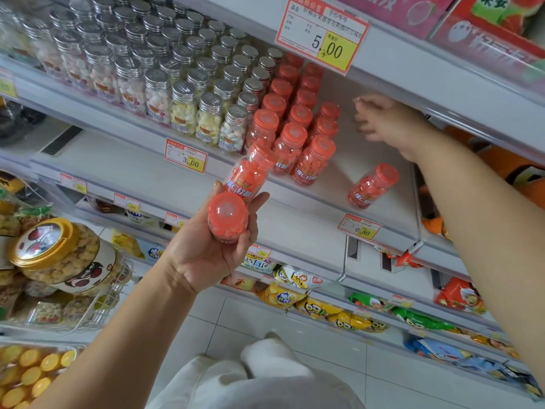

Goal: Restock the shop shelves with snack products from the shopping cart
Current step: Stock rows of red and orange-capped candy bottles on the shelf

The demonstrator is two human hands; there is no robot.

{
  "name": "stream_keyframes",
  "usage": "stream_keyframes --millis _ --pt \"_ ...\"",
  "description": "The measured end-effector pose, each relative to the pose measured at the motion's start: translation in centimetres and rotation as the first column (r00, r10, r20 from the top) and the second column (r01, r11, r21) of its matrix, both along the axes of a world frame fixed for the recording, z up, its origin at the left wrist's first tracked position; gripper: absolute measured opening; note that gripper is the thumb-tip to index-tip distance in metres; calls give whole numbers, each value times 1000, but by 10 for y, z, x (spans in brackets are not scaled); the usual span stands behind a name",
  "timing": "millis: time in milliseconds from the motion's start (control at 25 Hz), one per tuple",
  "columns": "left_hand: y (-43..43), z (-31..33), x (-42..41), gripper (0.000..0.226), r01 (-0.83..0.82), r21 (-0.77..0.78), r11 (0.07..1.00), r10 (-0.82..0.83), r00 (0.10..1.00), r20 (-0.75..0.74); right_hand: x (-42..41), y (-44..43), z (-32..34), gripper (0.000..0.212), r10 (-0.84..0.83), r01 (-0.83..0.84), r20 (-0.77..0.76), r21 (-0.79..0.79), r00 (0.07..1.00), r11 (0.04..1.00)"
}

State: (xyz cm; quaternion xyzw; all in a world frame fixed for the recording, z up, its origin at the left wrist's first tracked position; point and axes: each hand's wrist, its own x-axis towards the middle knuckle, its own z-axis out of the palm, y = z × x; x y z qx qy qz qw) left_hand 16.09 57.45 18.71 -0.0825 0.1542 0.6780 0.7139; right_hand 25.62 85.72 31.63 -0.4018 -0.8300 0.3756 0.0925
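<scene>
I see the left grip (pixel 212 255) at the centre of the frame, palm up, grasping two red-capped bottles. The nearer bottle (pixel 227 216) points its cap at the camera, with the fingers curled round its body. The farther bottle (pixel 250 172) lies above it, between thumb and fingertips, leaning toward the shelf (pixel 295 208).

The right grip (pixel 386 122) is in the upper right of the frame, stretched deep over the shelf. It is blurred, but I can make out loosely spread fingers, released and with nothing in them. It hangs just right of the red bottle rows (pixel 295 134), which stand three across in the middle of the frame. A lone red bottle (pixel 373 185) sits tilted near the shelf's front edge, below the right wrist and apart from the rows.

To the left of the red rows stand silver-capped bottles (pixel 182 84) of pale sweets. A price card (pixel 321 33) reading 5.00 hangs from the shelf above. At the lower left a wire basket (pixel 112 293) holds a big gold-lidded jar (pixel 62 255).
</scene>
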Motion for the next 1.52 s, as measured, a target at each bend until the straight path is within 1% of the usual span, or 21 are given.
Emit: stream_keyframes --millis 40,80,120,160,200,280,320,400,520,680,760,920,1040,1160,1200,1240,1280,1320,1360,1440,1520 --pt "1 0 1 66 4 -23 1000 -4 1000 -10 18 0 7 36 38 -51 126 99 991 994" --pt "1 1 1 63 4 -39 999 -5 1000 -12 38 -1 12 36 59 -100 272 141 961 985" --pt "2 3 2 62 6 -46 999 -7 1000 -11 56 -4 15 35 66 -117 398 106 915 987" --pt "4 4 3 63 12 -44 999 -13 1000 -9 71 -9 15 34 62 -80 462 19 885 997" --pt "6 5 4 67 23 -30 999 -24 1000 -6 81 -11 12 35 55 -20 453 -82 890 996" --pt "9 8 8 80 51 11 999 -51 999 1 88 -12 -2 34 -23 92 253 -264 967 960" --pt "11 8 9 84 63 26 998 -63 998 0 86 -12 -8 32 -72 120 155 -327 985 937" --pt "13 8 11 85 70 37 997 -70 998 -2 75 -7 -19 30 -158 156 25 -372 987 915" --pt "13 7 13 86 56 43 997 -57 998 10 45 15 -28 33 -220 173 -100 -348 970 921" --pt "8 5 13 79 29 51 998 -29 999 15 -6 40 -32 29 -231 182 -172 -262 958 948" --pt "7 3 12 81 11 62 998 -12 1000 18 -29 42 -34 27 -235 189 -200 -224 951 956" --pt "7 4 10 82 -24 76 997 21 999 39 -57 47 -40 35 -195 167 -173 -167 965 972" --pt "9 6 10 87 -39 60 997 37 999 34 -62 41 -38 30 -158 129 -168 -172 973 977" --pt "12 8 12 90 -29 27 999 29 1000 -3 -59 35 -36 34 -200 173 -161 -169 966 970" --pt "14 10 13 86 -24 4 1000 24 999 -24 -55 37 -37 41 -233 220 -170 -94 958 971" --pt "16 12 15 80 -20 -25 999 19 999 -49 -50 35 -35 52 -257 271 -190 52 948 961" --pt "18 15 17 73 -18 -55 998 14 997 -77 -42 32 -36 60 -237 284 -214 227 948 932" --pt "20 19 19 69 -16 -83 996 7 995 -104 -30 19 -33 60 -176 253 -226 377 958 891" --pt "21 23 20 67 -13 -104 994 0 991 -130 -16 0 -31 51 -101 212 -254 462 962 861" --pt "24 29 21 67 -8 -126 992 -16 983 -185 11 -45 -26 29 121 26 -265 492 956 870" --pt "29 35 24 70 4 -127 992 -33 972 -233 27 -80 -17 12 285 -188 -248 350 926 918"
